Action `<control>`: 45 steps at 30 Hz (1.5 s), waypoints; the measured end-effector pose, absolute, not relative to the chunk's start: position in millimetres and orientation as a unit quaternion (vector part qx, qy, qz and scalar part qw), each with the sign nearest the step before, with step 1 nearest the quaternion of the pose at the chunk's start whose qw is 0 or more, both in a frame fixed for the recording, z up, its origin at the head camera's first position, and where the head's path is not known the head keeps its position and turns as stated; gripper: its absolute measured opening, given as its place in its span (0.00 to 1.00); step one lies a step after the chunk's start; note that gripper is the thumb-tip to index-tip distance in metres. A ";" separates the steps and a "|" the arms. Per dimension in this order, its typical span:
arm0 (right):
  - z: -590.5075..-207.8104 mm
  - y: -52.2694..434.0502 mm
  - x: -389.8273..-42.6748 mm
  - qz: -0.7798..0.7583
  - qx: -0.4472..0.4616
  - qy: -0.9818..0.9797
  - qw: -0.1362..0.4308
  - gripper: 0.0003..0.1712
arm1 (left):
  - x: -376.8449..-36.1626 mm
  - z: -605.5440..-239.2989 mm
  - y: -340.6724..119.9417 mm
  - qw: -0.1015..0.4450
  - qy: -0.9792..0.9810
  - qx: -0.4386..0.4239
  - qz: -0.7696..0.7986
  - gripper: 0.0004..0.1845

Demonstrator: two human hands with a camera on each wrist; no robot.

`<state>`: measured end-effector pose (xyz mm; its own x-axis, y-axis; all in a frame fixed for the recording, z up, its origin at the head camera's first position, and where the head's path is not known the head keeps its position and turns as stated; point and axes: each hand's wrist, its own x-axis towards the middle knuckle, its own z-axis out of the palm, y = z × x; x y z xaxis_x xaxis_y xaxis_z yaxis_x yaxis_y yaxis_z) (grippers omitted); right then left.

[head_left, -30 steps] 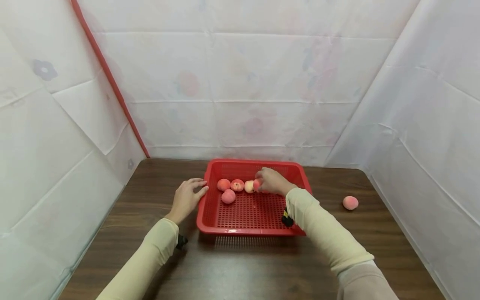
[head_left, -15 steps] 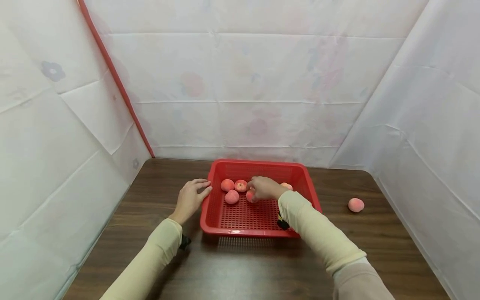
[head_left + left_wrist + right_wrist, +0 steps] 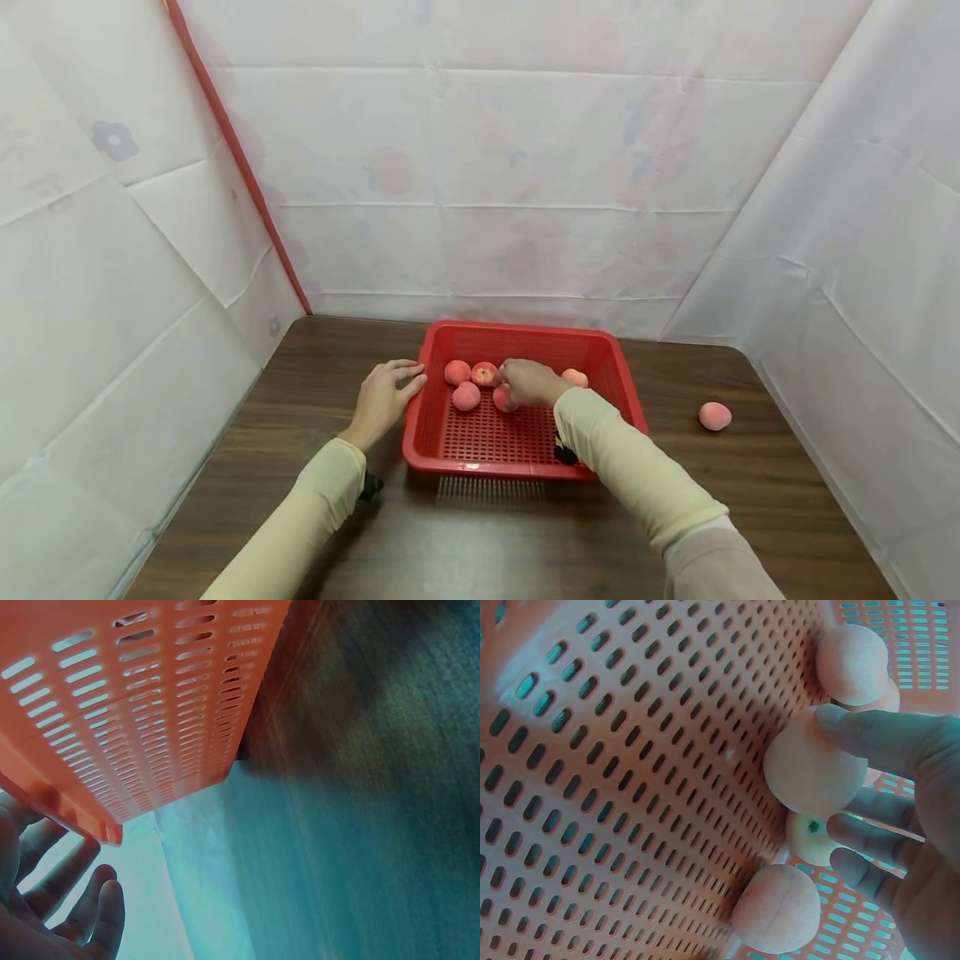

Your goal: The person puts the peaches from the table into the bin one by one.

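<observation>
L hand steadies basket, R hand pinches a peach inside.

L hand, fingers spread and relaxed, rests against the left wall of the red basket on the counter. Just right of it, 3 peaches lie in the basket nr the R hand, which pinches a peach w/ thumb and fingers low over the basket floor. One peach sits behind that hand; a lone peach lies on the counter well right of it.

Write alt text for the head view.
A right hand holds a peach inside a red basket with four more peaches; the left hand rests open on the basket's left rim. Another peach lies on the dark wooden table.
</observation>
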<state>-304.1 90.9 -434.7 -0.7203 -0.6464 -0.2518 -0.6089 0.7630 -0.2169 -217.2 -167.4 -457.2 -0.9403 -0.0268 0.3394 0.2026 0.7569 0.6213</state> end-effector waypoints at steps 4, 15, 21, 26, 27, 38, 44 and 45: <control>-430.4 93.7 -305.3 -0.056 -0.358 0.922 0.134 0.20 | -217.6 -457.5 -167.5 0.166 -0.922 -0.049 -0.346 0.17; -415.4 103.0 -303.5 -0.059 -0.350 0.926 0.130 0.18 | -218.0 -458.4 -169.3 0.162 -0.920 -0.046 -0.354 0.18; -410.8 112.3 -300.5 -0.056 -0.350 0.926 0.131 0.17 | -216.7 -458.6 -169.5 0.157 -0.919 -0.041 -0.359 0.17; -406.7 123.2 -299.0 -0.063 -0.333 0.931 0.136 0.17 | -216.1 -457.9 -168.2 0.152 -0.919 -0.047 -0.361 0.17; -405.4 125.6 -299.4 -0.064 -0.329 0.932 0.135 0.18 | -216.2 -457.7 -168.2 0.153 -0.919 -0.047 -0.360 0.18; -387.0 144.3 -301.2 -0.076 -0.277 0.946 0.151 0.21 | -214.1 -455.2 -168.6 0.152 -0.918 -0.042 -0.364 0.18; -380.4 154.8 -300.5 -0.071 -0.275 0.949 0.137 0.19 | -214.6 -455.3 -168.1 0.150 -0.918 -0.039 -0.366 0.18; -379.5 156.9 -300.4 -0.072 -0.273 0.950 0.133 0.19 | -214.9 -455.2 -168.0 0.150 -0.918 -0.039 -0.366 0.18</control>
<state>-300.4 156.9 -379.5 -0.8152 -0.5387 -0.2126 -0.5005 0.8400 -0.2093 -214.9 -168.0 -455.2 -0.9520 -0.0379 0.3039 0.1815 0.7294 0.6596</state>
